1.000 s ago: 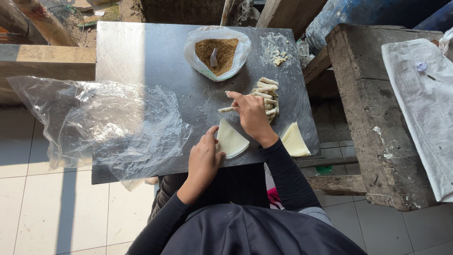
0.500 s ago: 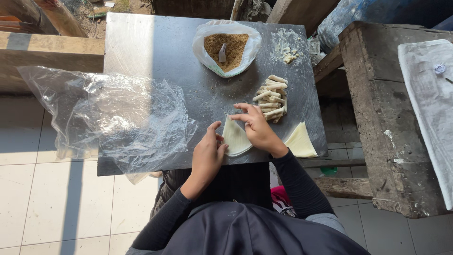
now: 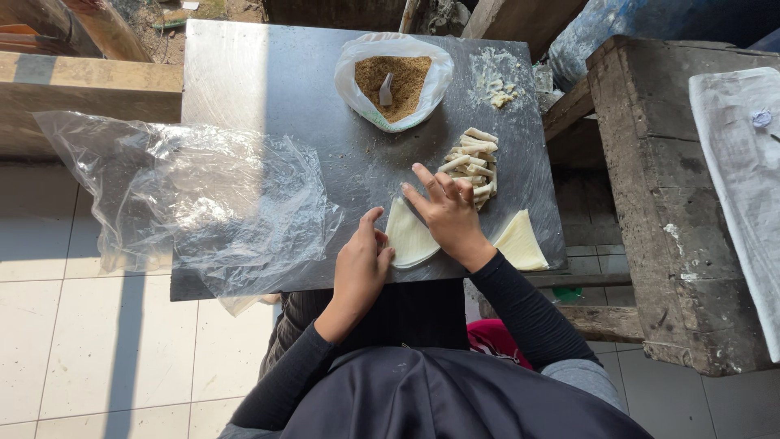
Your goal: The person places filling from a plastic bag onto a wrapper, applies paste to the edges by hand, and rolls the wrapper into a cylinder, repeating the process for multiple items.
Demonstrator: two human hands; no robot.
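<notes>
hidden: wrapper (image 3: 406, 237) part under right hand (image 3: 449, 218) | cut off: white cloth (image 3: 735, 179) at right edge

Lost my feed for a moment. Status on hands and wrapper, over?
Left hand and right hand both open, flat on the wrapper at the table edge. Rolls just beyond the right fingers, plastic sheet at left.

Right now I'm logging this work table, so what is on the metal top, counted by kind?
Flat pale wrapper sheets: 2, one under the hands, one at the right
Pile of rolled pieces: 1
Bag of brown filling: 1
Clear plastic sheet: 1
Total: 5
</notes>
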